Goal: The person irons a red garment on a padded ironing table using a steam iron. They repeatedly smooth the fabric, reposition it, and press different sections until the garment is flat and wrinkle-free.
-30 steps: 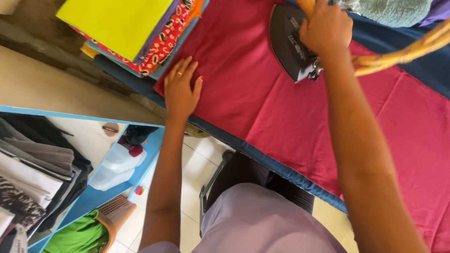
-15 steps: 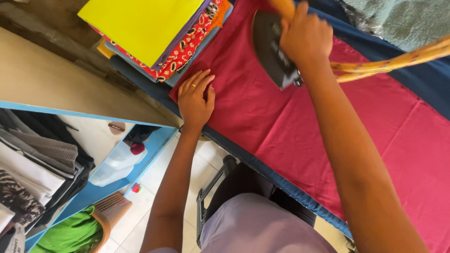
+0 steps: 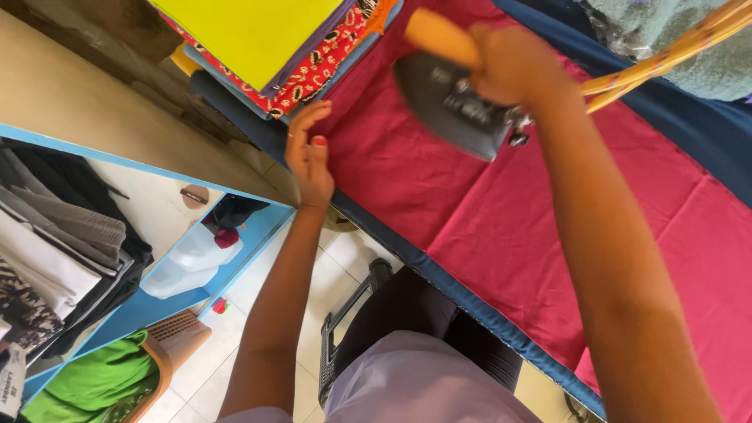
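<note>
Right hand (image 3: 513, 66) clamped on the iron (image 3: 454, 102), pressing the red cloth (image 3: 486, 211) spread flat on the desk near the folded stack (image 3: 266, 39). Left hand (image 3: 309, 153) open, fingers flat at the cloth's near edge. Looks mostly smooth already, faint creases left toward the right.

Dark iron (image 3: 454, 106), orange handle, on crimson cloth (image 3: 486, 211)

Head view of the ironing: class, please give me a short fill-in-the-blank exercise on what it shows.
1. The right hand grips a dark ____ with an orange handle.
2. The left hand rests at the edge of the ____ cloth.
3. The top sheet of the folded stack is ____.

Missing words: iron; red; yellow.
</note>
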A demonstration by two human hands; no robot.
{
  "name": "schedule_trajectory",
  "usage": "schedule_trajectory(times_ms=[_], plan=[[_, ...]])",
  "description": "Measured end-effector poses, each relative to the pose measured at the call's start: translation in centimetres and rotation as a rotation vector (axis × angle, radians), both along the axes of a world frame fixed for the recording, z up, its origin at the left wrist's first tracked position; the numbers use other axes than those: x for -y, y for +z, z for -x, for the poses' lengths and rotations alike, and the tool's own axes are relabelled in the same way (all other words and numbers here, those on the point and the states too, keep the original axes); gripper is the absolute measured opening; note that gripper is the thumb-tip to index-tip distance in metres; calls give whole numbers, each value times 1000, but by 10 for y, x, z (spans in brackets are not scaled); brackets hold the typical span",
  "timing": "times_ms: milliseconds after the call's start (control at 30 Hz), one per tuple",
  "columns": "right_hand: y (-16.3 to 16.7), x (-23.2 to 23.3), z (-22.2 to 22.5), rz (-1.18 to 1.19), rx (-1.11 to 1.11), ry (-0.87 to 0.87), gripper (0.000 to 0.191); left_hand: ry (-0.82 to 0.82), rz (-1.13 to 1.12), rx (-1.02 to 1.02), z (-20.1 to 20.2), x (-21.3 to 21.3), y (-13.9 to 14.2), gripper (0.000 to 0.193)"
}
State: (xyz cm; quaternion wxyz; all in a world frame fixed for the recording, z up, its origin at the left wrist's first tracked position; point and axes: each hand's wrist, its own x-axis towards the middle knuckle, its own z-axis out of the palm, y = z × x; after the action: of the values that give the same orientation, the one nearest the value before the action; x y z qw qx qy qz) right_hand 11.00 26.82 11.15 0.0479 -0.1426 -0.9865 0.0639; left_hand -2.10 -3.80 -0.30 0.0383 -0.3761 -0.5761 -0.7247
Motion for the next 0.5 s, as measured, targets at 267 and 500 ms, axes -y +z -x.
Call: schedule_trajectory(times_ms=[267, 500], plan=[[11, 110, -31, 6, 85, -49, 32, -99, -321, 162, 10, -3, -28, 58], [-9, 89, -7, -160, -65, -398, 29, 63, 6, 0, 4, -1, -13, 59]])
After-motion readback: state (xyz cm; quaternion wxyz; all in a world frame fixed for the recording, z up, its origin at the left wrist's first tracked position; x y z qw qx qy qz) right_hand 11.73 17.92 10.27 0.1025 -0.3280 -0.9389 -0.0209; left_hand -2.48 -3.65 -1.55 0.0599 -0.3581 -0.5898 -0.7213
